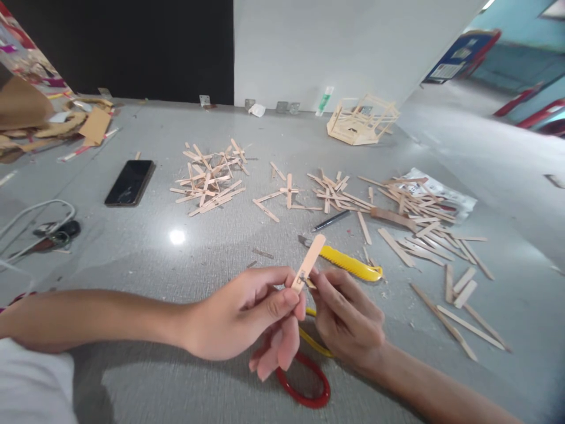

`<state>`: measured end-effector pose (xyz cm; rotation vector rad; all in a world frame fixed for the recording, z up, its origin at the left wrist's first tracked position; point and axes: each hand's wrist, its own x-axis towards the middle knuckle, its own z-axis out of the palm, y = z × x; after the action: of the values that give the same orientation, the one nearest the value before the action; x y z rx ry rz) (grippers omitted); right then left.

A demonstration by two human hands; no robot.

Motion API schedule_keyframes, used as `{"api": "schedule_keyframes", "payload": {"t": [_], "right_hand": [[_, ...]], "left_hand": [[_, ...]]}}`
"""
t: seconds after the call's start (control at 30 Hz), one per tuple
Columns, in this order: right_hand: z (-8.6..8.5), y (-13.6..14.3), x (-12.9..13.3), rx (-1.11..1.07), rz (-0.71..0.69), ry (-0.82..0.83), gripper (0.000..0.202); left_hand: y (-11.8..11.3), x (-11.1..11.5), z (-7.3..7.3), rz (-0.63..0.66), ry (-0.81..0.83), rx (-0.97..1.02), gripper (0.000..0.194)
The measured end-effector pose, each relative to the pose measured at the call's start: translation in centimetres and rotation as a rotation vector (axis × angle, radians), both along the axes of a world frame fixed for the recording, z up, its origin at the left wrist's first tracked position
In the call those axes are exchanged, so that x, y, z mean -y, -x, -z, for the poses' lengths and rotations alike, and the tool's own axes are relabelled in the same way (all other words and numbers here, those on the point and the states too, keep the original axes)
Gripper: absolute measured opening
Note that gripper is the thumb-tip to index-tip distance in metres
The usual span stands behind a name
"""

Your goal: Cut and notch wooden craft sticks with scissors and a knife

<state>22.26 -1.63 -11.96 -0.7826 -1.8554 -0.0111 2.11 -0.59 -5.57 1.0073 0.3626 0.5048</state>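
Between thumb and fingers, my left hand (260, 312) pinches a wooden craft stick (311, 259) that has a dark mark or slot near its lower end. Close against it, my right hand (348, 312) is closed on a small piece of wooden stick (311, 284), most of it hidden by the fingers. Under the hands lie scissors with a red handle loop (324, 400) and a yellow one, partly covered. Just beyond my right hand rests a yellow utility knife (351, 262), with a dark pen (331, 221) behind it.
Loose craft sticks (415, 200) and a plastic packet (459, 203) lie at right, with a stick pile (209, 182) left of centre. A hexagonal stick frame (353, 134) stands at the back. A phone (130, 183), keys (57, 232) and cardboard (95, 125) are at left.
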Motion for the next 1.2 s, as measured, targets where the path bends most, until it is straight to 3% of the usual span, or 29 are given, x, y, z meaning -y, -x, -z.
{"api": "schedule_keyframes", "payload": {"t": [0.13,0.33,0.73,1.03,1.2], "right_hand": [[0.4,-0.3,-0.1,-0.034,-0.076,0.061,0.070],[-0.5,-0.2,-0.7,-0.044,-0.162,0.136,0.066],[0.6,0.8,-0.4,-0.106,0.015,0.142,0.070],[0.4,0.1,-0.5,-0.045,-0.127,0.219,0.044],[0.4,-0.1,-0.6,-0.074,-0.109,0.121,0.053]], "left_hand": [[0.0,0.0,-0.1,-0.003,-0.013,-0.017,0.037],[0.3,-0.1,0.1,0.004,-0.035,-0.081,0.038],[0.1,-0.2,0.2,0.029,0.002,-0.076,0.038],[0.1,0.3,0.2,-0.039,-0.042,-0.096,0.039],[0.2,0.6,0.1,-0.037,-0.054,-0.106,0.041]]}}
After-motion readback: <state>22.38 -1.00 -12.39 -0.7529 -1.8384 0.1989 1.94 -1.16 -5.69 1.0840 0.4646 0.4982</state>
